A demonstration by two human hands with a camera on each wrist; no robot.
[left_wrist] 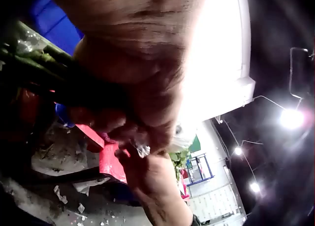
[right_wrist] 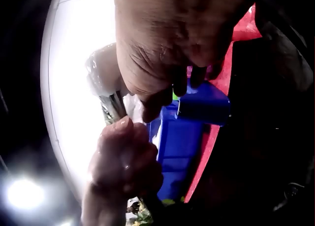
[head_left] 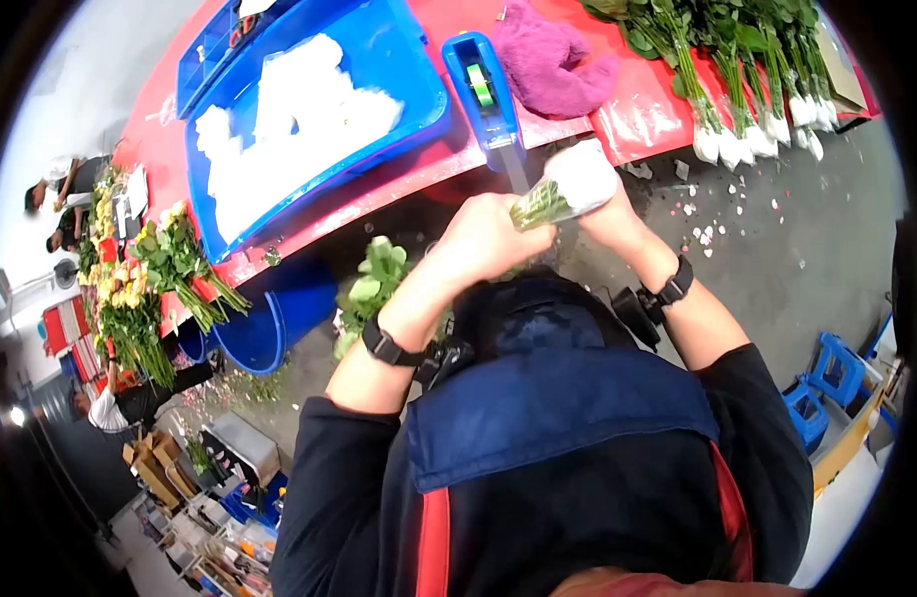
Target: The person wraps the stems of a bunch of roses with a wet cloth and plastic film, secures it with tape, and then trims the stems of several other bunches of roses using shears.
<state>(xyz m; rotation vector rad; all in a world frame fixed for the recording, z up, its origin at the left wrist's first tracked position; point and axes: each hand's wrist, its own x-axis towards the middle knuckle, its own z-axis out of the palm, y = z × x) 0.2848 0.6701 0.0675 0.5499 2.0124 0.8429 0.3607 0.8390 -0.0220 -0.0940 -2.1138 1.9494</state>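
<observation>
A bunch of green flower stems (head_left: 540, 206) has its ends wrapped in a rounded white bundle (head_left: 584, 177) under clear plastic. My left hand (head_left: 490, 239) grips the stems just below this wrapping; in the left wrist view they pass through its dark, curled fingers. At the wrapped end, my right hand (head_left: 616, 221) holds the bundle from the far side, partly hidden behind it. Its fingers show curled beside the wrapping (right_wrist: 102, 71) in the right wrist view. A strip of clear tape (head_left: 514, 169) stretches from the blue tape dispenser (head_left: 493, 109) to the stems.
On the red-covered table (head_left: 638, 119) stand a blue tub (head_left: 434, 109) of white material and a pink plush item (head_left: 548, 60). Several white-wrapped bunches (head_left: 732, 139) lie right; yellow-orange flowers (head_left: 125, 289) lie left. A blue bucket (head_left: 255, 338) stands below the edge.
</observation>
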